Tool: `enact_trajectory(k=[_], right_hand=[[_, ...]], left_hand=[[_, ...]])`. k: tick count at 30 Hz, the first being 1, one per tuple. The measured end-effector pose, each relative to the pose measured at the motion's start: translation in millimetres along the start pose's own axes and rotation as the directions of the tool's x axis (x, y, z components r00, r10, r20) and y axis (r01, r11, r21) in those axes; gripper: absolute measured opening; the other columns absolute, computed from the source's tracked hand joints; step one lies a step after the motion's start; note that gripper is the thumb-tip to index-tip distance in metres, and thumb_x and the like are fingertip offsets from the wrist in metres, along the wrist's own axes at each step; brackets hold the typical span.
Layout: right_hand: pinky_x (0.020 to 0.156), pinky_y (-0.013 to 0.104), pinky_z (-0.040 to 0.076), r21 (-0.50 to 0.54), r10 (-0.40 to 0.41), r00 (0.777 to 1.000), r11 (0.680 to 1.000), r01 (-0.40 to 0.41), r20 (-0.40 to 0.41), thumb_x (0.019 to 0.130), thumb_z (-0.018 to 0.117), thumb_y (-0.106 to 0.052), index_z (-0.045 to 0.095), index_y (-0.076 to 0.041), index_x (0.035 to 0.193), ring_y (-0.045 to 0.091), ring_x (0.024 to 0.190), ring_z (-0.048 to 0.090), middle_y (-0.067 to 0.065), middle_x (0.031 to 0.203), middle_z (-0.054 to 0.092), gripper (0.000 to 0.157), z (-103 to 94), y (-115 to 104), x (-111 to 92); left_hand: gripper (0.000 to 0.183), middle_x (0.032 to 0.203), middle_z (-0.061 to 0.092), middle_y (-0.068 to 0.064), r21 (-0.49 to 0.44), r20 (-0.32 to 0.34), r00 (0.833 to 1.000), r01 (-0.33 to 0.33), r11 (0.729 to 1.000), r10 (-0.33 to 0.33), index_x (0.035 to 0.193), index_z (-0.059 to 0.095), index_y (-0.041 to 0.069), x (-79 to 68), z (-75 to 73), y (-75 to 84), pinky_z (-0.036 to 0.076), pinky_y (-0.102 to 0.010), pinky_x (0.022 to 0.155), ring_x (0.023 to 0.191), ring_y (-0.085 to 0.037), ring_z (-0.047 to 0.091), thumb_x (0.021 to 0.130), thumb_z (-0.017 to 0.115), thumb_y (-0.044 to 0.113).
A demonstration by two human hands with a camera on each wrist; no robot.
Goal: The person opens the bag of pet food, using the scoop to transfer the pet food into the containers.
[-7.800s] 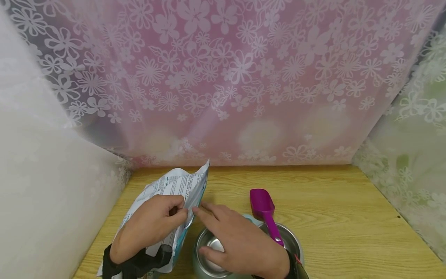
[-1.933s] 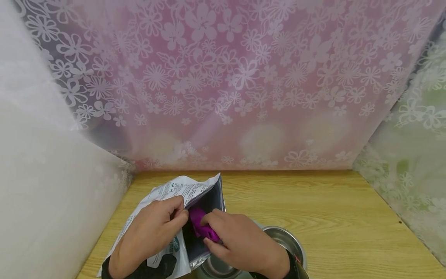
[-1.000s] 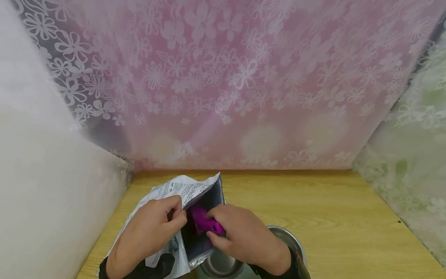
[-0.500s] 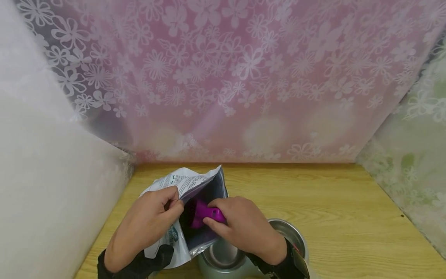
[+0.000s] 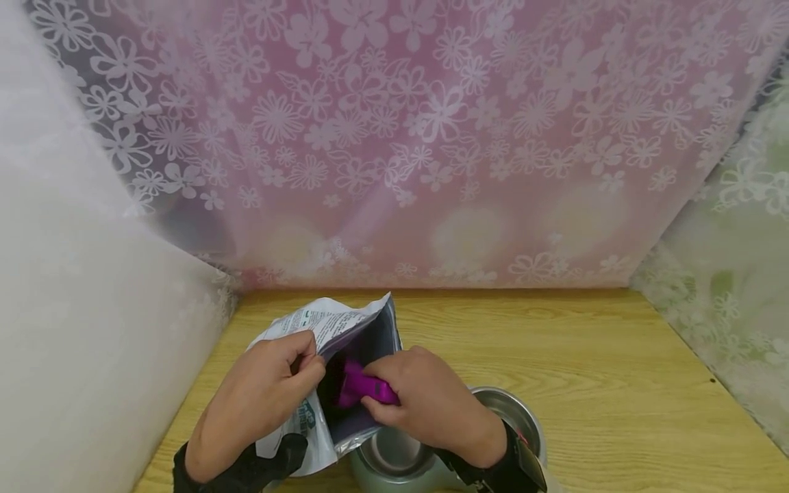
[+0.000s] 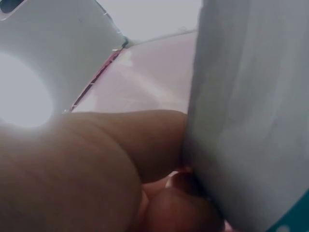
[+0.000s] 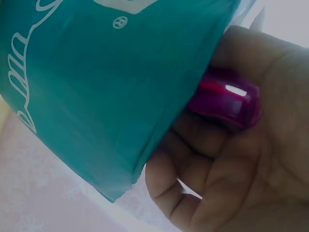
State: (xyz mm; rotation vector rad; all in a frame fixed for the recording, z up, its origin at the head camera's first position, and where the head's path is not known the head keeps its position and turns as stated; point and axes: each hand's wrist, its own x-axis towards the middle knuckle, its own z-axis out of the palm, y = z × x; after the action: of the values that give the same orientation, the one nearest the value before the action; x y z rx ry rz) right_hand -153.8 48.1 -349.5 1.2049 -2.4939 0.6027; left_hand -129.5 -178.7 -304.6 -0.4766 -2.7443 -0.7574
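A white printed foil bag (image 5: 320,322) leans at the left of the table with its mouth spread wide toward the right. My left hand (image 5: 261,390) pinches the bag's near upper rim between thumb and fingers; the left wrist view shows the fingertips against the bag's pale wall. My right hand (image 5: 431,404) grips the handle of a purple scoop (image 5: 366,385), whose head is inside the dark bag mouth. How much the scoop holds is hidden. The right wrist view shows the handle end in the palm, next to the bag's teal side (image 7: 111,96).
Just below the bag mouth stands a steel bowl (image 5: 397,455) in a pale green holder. A second steel bowl (image 5: 511,411) sits to its right, partly behind my right wrist. Floral curtains (image 5: 431,171) enclose the wooden table (image 5: 585,356).
The bag was nearly closed and the scoop lay on the right bowl; now the bag gapes and the scoop is inside it. Lately the scoop has only tilted and shifted slightly.
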Motion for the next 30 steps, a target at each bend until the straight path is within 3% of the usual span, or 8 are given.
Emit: enact_trajectory(k=[3,8,11,19,25,30], right_hand=[[0.066,0.024,0.042,0.001,0.021,1.000,1.000,-0.021,0.016,0.089,0.064,-0.037,0.069,-0.018,0.100,-0.001,0.066,0.052,-0.015,0.081,0.062,0.023,-0.7,0.2,-0.4],[0.048,0.018,0.036,0.052,0.173,0.985,0.984,-0.172,-0.007,0.092,0.060,-0.044,0.065,-0.015,0.114,0.000,0.053,0.046,-0.015,0.063,0.051,0.038,-2.0,-0.3,-1.8],[0.047,0.018,0.036,0.073,0.220,0.975,0.973,-0.218,-0.018,0.093,0.057,-0.045,0.063,-0.015,0.118,0.002,0.053,0.046,-0.014,0.062,0.048,0.040,-2.3,0.3,-2.3],[0.067,0.023,0.044,0.021,0.018,1.000,1.000,-0.018,0.022,0.098,0.049,-0.044,0.061,-0.014,0.121,0.002,0.072,0.054,-0.012,0.087,0.061,0.039,-3.4,2.1,-3.0],[0.069,0.022,0.044,0.054,0.017,0.999,0.998,-0.019,0.030,0.099,0.048,-0.045,0.061,-0.016,0.121,0.001,0.075,0.053,-0.012,0.091,0.061,0.039,-3.6,-1.2,-5.5],[0.067,0.019,0.044,0.117,0.019,0.999,0.993,-0.014,-0.038,0.097,0.051,-0.044,0.062,-0.018,0.115,0.001,0.073,0.053,-0.013,0.089,0.061,0.033,-2.4,-2.4,-4.6]], left_hand=[[0.030,0.052,0.028,0.014,0.001,0.003,1.000,0.000,1.000,0.000,0.065,0.039,0.025,0.3,0.3,0.4,0.023,-0.021,0.043,0.045,-0.004,0.030,0.086,0.059,0.015],[0.029,0.053,0.028,0.014,0.009,0.011,1.000,0.009,1.000,-0.010,0.065,0.040,0.024,1.2,0.4,1.3,0.024,-0.021,0.044,0.045,-0.004,0.032,0.085,0.059,0.015],[0.029,0.053,0.028,0.014,0.004,0.012,1.000,0.017,1.000,-0.017,0.065,0.040,0.024,0.9,0.7,1.7,0.024,-0.021,0.044,0.046,-0.004,0.031,0.085,0.059,0.015],[0.031,0.053,0.027,0.015,-0.015,0.009,1.000,0.002,1.000,-0.002,0.065,0.038,0.025,0.2,2.0,1.3,0.023,-0.020,0.044,0.045,-0.003,0.029,0.086,0.058,0.013],[0.031,0.052,0.028,0.014,-0.010,0.029,0.999,0.021,1.000,-0.021,0.065,0.038,0.025,-1.2,3.5,2.2,0.025,-0.021,0.045,0.046,-0.004,0.031,0.087,0.058,0.015],[0.031,0.052,0.029,0.013,0.002,0.028,0.999,0.025,1.000,-0.025,0.065,0.038,0.025,0.5,3.2,3.1,0.025,-0.021,0.045,0.046,-0.004,0.031,0.088,0.057,0.015]])
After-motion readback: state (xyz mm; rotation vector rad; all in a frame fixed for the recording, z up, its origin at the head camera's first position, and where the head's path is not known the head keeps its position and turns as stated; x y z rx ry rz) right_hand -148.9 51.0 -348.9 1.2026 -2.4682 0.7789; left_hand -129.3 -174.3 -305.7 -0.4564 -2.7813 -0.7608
